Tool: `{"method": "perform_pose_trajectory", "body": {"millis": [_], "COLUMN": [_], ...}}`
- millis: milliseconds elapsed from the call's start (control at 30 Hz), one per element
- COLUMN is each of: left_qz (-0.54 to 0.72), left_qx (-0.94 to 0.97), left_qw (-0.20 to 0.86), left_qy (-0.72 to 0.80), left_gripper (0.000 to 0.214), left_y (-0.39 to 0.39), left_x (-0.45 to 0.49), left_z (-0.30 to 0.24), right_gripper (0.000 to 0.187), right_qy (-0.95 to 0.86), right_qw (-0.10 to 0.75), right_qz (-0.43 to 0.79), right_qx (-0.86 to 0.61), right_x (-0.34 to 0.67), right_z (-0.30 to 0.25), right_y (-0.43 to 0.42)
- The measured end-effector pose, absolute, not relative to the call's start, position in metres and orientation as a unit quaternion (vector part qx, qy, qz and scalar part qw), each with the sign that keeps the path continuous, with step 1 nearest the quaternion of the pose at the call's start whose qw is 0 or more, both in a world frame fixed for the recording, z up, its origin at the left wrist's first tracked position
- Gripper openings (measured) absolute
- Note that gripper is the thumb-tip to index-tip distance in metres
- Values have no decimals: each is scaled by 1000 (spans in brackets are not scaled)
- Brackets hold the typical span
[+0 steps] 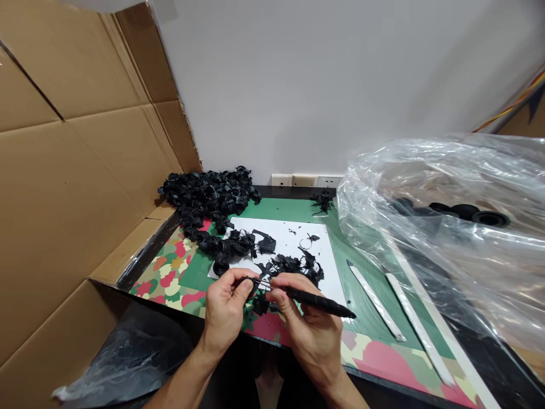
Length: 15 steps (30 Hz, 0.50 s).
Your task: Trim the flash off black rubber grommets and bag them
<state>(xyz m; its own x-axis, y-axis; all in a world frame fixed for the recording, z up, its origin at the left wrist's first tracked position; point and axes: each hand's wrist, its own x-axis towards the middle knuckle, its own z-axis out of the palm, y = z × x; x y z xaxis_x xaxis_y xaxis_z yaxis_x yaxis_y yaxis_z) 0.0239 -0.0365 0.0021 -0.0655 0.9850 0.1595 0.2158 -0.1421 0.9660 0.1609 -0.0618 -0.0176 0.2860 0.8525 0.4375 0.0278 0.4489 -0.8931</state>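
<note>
Black rubber part [259,304] sits above the near edge of the desk [366,324], pinched in the closed fingers of our left hand [225,309]. We note the fingers of our right hand [309,329] gripping a black pen-shaped tool [317,301], its tip at the part. A heap of similar parts [208,196] lies far left.

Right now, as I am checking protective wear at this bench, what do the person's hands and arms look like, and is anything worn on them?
Nothing is worn. The left hand and right hand are bare: no gloves, rings or tape show. The left forearm and right forearm are bare too, with no sleeve, watch or band in view.
</note>
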Motion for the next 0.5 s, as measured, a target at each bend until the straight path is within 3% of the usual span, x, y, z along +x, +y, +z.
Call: {"method": "perform_pose_trajectory", "body": {"millis": [300,500], "left_qz": [507,493], "left_qx": [567,588], "left_qw": [375,359], "left_qy": [529,531], "left_gripper": [12,11], "left_y": [-36,-37], "left_x": [25,24], "left_z": [4,3], "right_gripper": [8,14], "right_qy": [-536,-627], "right_qw": [686,648], "right_qz": [277,132], "right_qx": [-406,-412], "right_x": [159,156], "right_z": [-22,-16], "right_y": [-60,-63]}}
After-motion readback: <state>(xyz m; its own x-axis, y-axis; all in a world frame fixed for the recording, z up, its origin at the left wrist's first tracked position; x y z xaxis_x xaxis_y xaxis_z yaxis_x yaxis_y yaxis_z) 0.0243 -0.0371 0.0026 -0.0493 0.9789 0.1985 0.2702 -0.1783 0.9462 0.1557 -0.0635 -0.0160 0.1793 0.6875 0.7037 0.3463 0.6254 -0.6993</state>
